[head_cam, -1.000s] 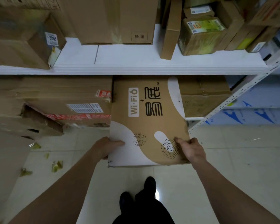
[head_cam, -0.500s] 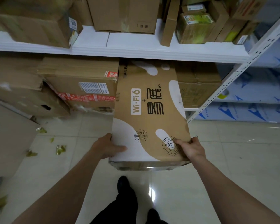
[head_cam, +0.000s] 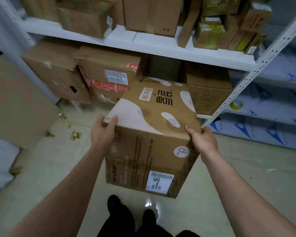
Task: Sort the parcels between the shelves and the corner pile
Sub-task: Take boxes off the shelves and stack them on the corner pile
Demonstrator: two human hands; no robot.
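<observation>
The printed brown cardboard box, a large carton with white blobs and "Wi-Fi 6" lettering on top and a white shipping label low on its near side, hangs clear of the pale tiled floor. It is tilted so the near face shows, and its far end is at the mouth of the lower bay under the white shelf board. The left hand wraps the near-left top corner, thumb over the top face. The right hand clamps the near-right top corner, thumb on top and fingers hidden round the side. The far end lies between the red-taped brown carton on the left and the plain brown carton on the right; whether it touches either I cannot tell. The step looks like moving this parcel between bay and pile. To do it well, one hand under the bottom edge would likely bear the weight better than two corner grips. The box should go square to the gap, clear of the neighbours and the perforated white upright, with feet kept off the gold scraps.
</observation>
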